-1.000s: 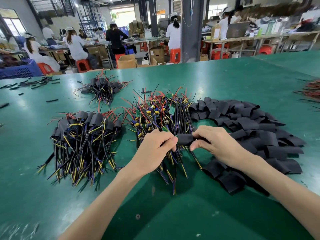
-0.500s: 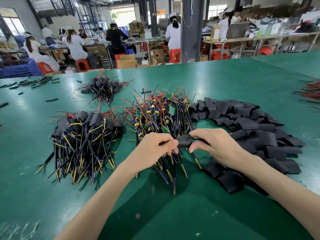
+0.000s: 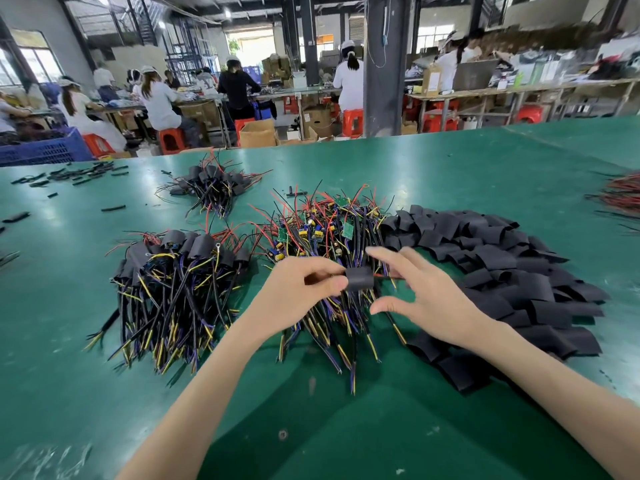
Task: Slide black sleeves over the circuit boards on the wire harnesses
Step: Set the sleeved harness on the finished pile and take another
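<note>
My left hand (image 3: 301, 289) pinches a wire harness at the left end of a black sleeve (image 3: 360, 278) that sits on it, above the middle pile. My right hand (image 3: 426, 299) is spread just right of the sleeve, fingers straight, thumb below it, holding nothing. Under both hands lies a pile of bare harnesses (image 3: 329, 237) with green circuit boards and red, yellow and black wires. A heap of loose black sleeves (image 3: 502, 271) lies to the right. A pile of sleeved harnesses (image 3: 173, 271) lies to the left.
The green table (image 3: 381, 427) spreads all around. A smaller sleeved bundle (image 3: 211, 185) lies further back. Short black tube pieces (image 3: 79, 174) are scattered at the far left. Red wires (image 3: 620, 195) lie at the right edge. Several seated workers are beyond the table.
My right hand has let go of the sleeve and spread its fingers. The sleeve now sits further left on the harness, next to my left hand's fingers.
</note>
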